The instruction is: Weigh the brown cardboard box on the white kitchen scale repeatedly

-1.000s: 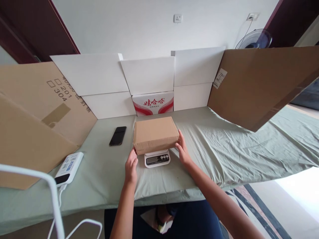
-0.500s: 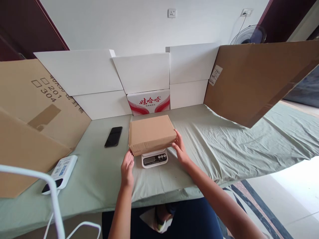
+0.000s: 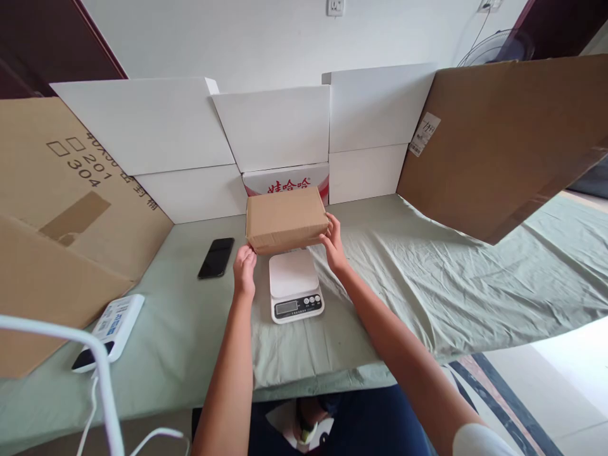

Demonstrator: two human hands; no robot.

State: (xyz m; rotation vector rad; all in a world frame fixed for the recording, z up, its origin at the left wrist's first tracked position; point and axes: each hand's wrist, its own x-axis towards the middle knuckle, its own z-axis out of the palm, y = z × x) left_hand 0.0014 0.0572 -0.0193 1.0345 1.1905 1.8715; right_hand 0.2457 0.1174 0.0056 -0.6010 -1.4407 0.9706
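Both hands hold a closed rectangular brown cardboard box [image 3: 285,218] above the table: left hand [image 3: 244,270] at its near-left corner, right hand [image 3: 334,245] at its right end. Below sits a white digital kitchen scale [image 3: 294,285] on green cloth [image 3: 427,272]; a black smartphone [image 3: 216,258] lies left.

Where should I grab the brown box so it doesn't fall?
Grab the brown box by its two short ends, one hand coming from each side, as the left hand and right hand do here. It is wide and flat-sided, so squeezing both ends likely keeps it level.
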